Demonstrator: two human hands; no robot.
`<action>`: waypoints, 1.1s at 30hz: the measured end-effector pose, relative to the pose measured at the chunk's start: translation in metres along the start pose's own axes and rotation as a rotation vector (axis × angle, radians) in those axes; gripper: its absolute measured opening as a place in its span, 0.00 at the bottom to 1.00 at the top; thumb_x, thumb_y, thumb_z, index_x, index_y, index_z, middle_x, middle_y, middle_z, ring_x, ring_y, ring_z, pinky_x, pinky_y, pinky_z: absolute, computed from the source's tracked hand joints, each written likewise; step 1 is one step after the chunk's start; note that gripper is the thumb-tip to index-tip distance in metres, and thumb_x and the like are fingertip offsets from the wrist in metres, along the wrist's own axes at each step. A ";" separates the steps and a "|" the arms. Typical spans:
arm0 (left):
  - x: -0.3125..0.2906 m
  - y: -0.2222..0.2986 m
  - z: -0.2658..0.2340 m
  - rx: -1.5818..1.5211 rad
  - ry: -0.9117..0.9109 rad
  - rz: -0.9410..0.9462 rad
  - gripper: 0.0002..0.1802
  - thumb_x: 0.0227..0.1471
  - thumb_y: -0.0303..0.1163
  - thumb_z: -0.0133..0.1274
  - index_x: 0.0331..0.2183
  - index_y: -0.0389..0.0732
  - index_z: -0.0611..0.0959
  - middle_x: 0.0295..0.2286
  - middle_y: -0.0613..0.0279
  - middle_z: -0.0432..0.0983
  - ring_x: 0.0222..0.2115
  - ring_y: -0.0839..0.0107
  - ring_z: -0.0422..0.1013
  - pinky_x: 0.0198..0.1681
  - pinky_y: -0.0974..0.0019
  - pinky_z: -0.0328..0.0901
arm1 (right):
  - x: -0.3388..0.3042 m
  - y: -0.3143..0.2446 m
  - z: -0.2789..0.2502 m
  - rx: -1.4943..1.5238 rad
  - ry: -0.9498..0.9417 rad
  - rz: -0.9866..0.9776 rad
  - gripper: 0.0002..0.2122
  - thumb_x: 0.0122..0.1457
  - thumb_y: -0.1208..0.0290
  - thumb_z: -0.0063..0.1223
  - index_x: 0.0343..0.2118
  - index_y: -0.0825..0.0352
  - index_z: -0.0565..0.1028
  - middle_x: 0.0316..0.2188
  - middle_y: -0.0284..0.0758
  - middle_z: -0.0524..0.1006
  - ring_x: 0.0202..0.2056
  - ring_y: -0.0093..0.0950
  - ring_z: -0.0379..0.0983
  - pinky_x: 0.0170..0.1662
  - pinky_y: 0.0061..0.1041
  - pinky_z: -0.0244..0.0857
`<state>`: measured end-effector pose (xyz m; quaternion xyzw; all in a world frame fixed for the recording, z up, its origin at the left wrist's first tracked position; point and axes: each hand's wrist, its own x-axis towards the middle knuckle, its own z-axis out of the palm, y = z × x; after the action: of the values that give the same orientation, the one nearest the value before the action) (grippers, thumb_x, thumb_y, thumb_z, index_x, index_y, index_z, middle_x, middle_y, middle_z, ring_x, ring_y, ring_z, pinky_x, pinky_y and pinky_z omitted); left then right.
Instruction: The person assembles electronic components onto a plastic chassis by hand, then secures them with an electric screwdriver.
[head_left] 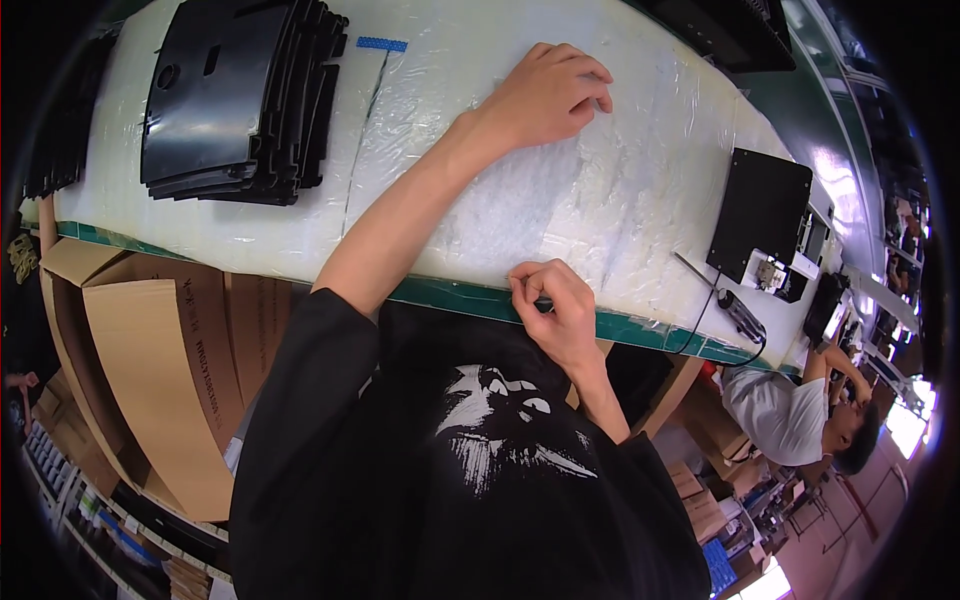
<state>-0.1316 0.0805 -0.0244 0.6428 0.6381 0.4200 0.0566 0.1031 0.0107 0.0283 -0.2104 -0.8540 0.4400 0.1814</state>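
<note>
My left hand [556, 96] reaches out over the worktable [470, 215], which is covered in wrinkled clear film over a white surface. Its fingers are loosely bent and a little apart, and I see nothing held in them. Close to my body, my right hand [560, 308] is at the table's green front edge [450, 295]. Thumb and forefinger there are pinched together at the film's border. Whether anything thin is between them is too small to tell.
A stack of black plastic panels [205, 100] stands at the far left. Open cardboard boxes [165, 370] are below the table's left edge. On the right lie a black flat-topped device [760, 215] and a dark corded hand tool [740, 315]. A co-worker [785, 410] sits beyond.
</note>
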 end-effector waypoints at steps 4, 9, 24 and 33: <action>0.001 0.000 0.002 -0.002 0.019 0.018 0.10 0.50 0.27 0.52 0.33 0.48 0.87 0.48 0.69 0.78 0.53 0.64 0.68 0.59 0.57 0.57 | 0.000 0.002 0.003 0.011 0.026 -0.014 0.13 0.47 0.88 0.61 0.23 0.67 0.66 0.28 0.35 0.80 0.27 0.33 0.74 0.30 0.28 0.68; 0.000 -0.002 0.001 0.011 0.012 0.008 0.10 0.50 0.27 0.52 0.33 0.48 0.87 0.48 0.69 0.78 0.53 0.64 0.68 0.59 0.57 0.57 | -0.005 0.004 -0.004 -0.001 0.028 0.033 0.13 0.47 0.88 0.61 0.23 0.67 0.66 0.27 0.35 0.80 0.27 0.33 0.74 0.29 0.27 0.68; 0.001 0.001 0.001 0.007 0.011 0.014 0.10 0.50 0.27 0.53 0.33 0.48 0.87 0.48 0.69 0.78 0.53 0.64 0.68 0.59 0.57 0.57 | -0.001 0.001 0.002 0.053 0.028 -0.008 0.13 0.47 0.88 0.62 0.22 0.67 0.66 0.27 0.36 0.80 0.26 0.33 0.74 0.29 0.28 0.68; 0.000 0.000 0.001 0.014 0.002 0.007 0.10 0.50 0.27 0.53 0.33 0.48 0.87 0.48 0.69 0.78 0.53 0.64 0.68 0.60 0.57 0.57 | -0.003 0.002 -0.005 -0.019 0.016 -0.003 0.14 0.47 0.88 0.63 0.22 0.66 0.66 0.28 0.36 0.81 0.26 0.31 0.75 0.29 0.26 0.66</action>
<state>-0.1309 0.0811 -0.0245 0.6449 0.6389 0.4164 0.0498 0.1082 0.0132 0.0290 -0.2145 -0.8570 0.4298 0.1868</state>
